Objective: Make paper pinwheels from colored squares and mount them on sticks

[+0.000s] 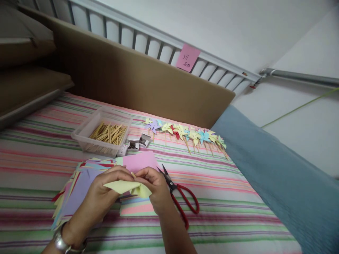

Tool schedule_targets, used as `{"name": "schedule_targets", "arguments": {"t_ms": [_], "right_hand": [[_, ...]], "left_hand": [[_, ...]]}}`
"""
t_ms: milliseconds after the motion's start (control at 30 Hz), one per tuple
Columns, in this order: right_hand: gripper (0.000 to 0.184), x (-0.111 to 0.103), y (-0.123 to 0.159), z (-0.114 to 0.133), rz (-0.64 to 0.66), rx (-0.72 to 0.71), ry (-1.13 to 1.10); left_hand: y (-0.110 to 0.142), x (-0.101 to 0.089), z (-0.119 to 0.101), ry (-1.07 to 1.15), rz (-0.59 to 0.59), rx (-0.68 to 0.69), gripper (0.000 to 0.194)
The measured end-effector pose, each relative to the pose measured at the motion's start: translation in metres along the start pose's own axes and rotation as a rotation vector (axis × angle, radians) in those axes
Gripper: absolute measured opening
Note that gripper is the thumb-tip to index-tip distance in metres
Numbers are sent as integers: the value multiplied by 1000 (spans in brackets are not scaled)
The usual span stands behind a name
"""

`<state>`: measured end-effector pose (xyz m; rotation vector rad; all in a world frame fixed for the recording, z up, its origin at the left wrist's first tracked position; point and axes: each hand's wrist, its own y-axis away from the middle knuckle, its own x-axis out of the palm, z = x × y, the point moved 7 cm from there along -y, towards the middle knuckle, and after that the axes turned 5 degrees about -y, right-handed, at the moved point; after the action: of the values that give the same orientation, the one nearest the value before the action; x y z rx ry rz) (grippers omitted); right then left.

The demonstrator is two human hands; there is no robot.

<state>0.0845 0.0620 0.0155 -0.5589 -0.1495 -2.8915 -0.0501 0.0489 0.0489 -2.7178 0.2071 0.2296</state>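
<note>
A pale yellow paper pinwheel point(123, 186), its sheet folded and curled, is held up between my two hands. My left hand point(107, 181) pinches its left side, and a silver band circles that wrist. From the other side my right hand point(155, 183) closes on the pinwheel near its middle. The tip of a wooden stick point(133, 174) pokes up between my fingers; the rest of it is hidden. Below lie a pink sheet point(140, 160) and a stack of pastel sheets point(139, 209). Red-handled scissors point(173, 187) rest open beside my right hand.
A pile of coloured paper point(81, 192) lies left. Behind it stand a clear plastic box point(99, 150) of wooden sticks and small open boxes point(133, 145) with dark contents. Several finished pinwheels point(194, 135) line the back, before a cardboard panel point(137, 84). Striped cloth point(225, 218) covers the surface.
</note>
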Motion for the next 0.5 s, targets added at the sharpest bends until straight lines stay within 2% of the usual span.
{"name": "schedule_targets", "arguments": {"t_ms": [200,500], "right_hand": [[18,-1,2,-1,-5,26,40],[14,0,3,5,-9,-12,111]], "left_hand": [[1,-5,-8,-37,-37,94,10],[2,-8,-9,-53,-73,77,10]]}}
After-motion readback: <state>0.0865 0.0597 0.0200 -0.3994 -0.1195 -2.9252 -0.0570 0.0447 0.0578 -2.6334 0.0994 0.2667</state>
